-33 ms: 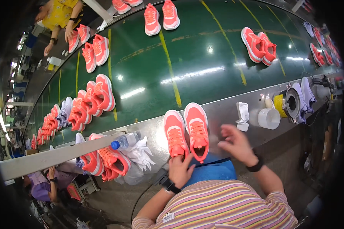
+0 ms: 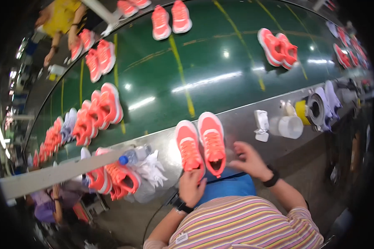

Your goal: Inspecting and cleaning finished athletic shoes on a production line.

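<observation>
Two coral-pink sneakers stand side by side, toes pointing away from me, on the metal ledge (image 2: 241, 120) in front of me. My left hand (image 2: 191, 186) grips the heel of the left sneaker (image 2: 188, 145). The right sneaker (image 2: 212, 139) stands just beside it. My right hand (image 2: 249, 159) hovers with fingers spread, close to the right sneaker's heel side and holding nothing. Both wrists carry black bands. A blue cloth (image 2: 232, 186) lies over my lap below the shoes.
Behind the ledge, a green conveyor belt (image 2: 220, 62) carries several pairs of coral sneakers. A water bottle (image 2: 133, 155), white paper wads (image 2: 153, 170) and more sneakers (image 2: 112, 178) lie left. A white cup (image 2: 289, 126), a yellow roll (image 2: 309, 110) and lavender shoes (image 2: 330, 97) sit right. A person in yellow (image 2: 62, 16) works across the belt.
My right hand has moved down and left, closer to the right sneaker. The view has shifted slightly; my left hand stays at the left sneaker's heel.
</observation>
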A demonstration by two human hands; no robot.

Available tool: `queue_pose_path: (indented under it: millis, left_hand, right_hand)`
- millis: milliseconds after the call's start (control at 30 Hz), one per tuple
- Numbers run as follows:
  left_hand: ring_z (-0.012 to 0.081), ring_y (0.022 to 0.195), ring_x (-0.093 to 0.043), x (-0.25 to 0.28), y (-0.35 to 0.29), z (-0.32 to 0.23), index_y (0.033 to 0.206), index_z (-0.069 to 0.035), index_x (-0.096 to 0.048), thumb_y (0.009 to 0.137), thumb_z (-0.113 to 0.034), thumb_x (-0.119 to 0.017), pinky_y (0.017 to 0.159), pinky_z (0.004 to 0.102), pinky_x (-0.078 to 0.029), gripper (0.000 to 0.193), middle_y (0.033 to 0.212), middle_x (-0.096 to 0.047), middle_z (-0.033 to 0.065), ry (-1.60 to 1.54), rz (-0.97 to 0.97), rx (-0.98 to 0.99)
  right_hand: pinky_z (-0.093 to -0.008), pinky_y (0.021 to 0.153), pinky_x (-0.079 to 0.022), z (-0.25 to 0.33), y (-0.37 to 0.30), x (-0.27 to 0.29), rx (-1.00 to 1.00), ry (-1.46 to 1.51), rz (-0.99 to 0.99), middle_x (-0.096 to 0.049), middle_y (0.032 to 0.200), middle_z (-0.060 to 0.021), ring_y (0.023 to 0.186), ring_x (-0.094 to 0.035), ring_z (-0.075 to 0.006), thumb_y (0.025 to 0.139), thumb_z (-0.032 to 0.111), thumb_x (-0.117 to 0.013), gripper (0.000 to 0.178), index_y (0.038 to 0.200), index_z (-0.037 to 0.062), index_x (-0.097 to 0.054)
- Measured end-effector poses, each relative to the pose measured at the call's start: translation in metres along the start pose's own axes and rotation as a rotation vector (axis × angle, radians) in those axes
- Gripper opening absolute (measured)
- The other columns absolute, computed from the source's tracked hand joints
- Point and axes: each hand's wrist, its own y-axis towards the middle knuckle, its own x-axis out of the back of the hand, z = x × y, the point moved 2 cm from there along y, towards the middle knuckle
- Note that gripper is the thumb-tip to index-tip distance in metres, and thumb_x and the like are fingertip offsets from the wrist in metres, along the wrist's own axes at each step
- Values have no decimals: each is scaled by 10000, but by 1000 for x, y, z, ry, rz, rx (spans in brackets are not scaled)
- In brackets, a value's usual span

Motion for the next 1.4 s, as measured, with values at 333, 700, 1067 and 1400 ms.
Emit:
queue_pose_path:
  millis: [333,700,1067,1400]
  left_hand:
    - [164,838,-570,-70,31,130,1116,-46,-502,777,-42,-584,723,298,-480,349,963,-577,45,-933,49,326]
    - [194,1058,-507,-56,35,69,1199,-65,-429,874,1,-470,915,349,-437,334,1160,-503,71,-1538,251,451]
    - [180,1132,-468,-73,17,86,1279,-117,-369,859,-229,-595,964,348,-399,490,1258,-457,37,-1668,248,537]
    - [179,1129,-464,-56,22,56,1282,-127,-363,876,-255,-567,965,350,-396,472,1262,-449,40,-1660,177,513]
  right_hand:
    - [-378,998,-329,-84,56,-60,5,-175,-135,-400,1303,-192,1152,-439,-293,710,242,-666,771,1352,37,-291]
    - [-321,894,-451,-81,22,-4,-77,826,135,-545,1158,-76,1050,-528,-158,794,-19,-564,408,1192,36,-490]
    - [-310,884,-445,-88,15,12,-195,774,246,-522,1160,-62,1025,-522,-148,785,20,-610,448,1206,45,-459]
    - [-310,939,-402,-89,16,17,-204,841,274,-475,1241,-68,1106,-475,-159,814,71,-614,492,1262,56,-412]
